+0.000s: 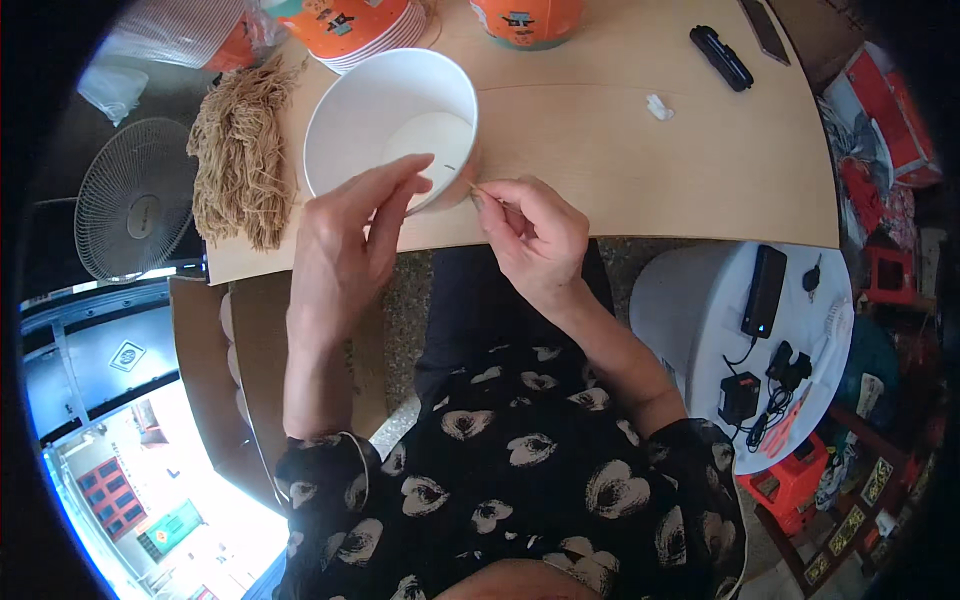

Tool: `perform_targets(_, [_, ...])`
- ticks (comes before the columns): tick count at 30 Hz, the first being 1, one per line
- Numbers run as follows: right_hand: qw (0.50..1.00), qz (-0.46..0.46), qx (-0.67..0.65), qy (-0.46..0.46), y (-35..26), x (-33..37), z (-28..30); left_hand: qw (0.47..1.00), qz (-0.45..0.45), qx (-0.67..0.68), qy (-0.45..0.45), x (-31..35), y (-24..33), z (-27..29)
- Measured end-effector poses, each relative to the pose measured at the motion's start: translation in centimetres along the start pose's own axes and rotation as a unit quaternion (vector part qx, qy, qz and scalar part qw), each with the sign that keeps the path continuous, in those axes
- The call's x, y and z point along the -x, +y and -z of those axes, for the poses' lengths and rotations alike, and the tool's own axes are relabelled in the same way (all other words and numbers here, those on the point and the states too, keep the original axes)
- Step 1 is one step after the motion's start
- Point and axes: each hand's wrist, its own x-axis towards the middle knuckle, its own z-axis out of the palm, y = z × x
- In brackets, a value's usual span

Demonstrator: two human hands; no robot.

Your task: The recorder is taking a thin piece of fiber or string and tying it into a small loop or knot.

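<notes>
A white paper bucket (340, 125) stands at the table's near side, its mouth tipped toward me. Across its near rim reaches my left hand (350, 225), fingers stretched out over the opening with a gap between thumb and fingers. My right hand (535, 225) is closed in a pinch just right of the rim. A thin tan strand (475, 188) pokes out from those fingertips; the rest of it is hidden. A small dark mark lies inside the bucket. Left of the bucket, a bundle of tan cords (242, 150) hangs over the table's edge.
Stacked orange paper buckets (345, 25) and another orange bucket (527, 22) stand at the back. A black folded tool (721, 57) and a white scrap (659, 107) lie right. A fan (135, 200) is left; a round white stool (680, 310) holds chargers and cables.
</notes>
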Motion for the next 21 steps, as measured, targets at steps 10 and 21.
perform_targets(10, [0.999,-0.043,-0.010,-0.027,0.2,-0.8,-0.2,0.981,-0.036,-0.016,-0.192,-4.1,-0.9,1.5])
perform_targets(21, [0.967,-0.151,-0.047,-0.197,-4.2,-6.6,3.4,0.937,0.001,0.317,-0.143,-4.5,-1.0,0.2])
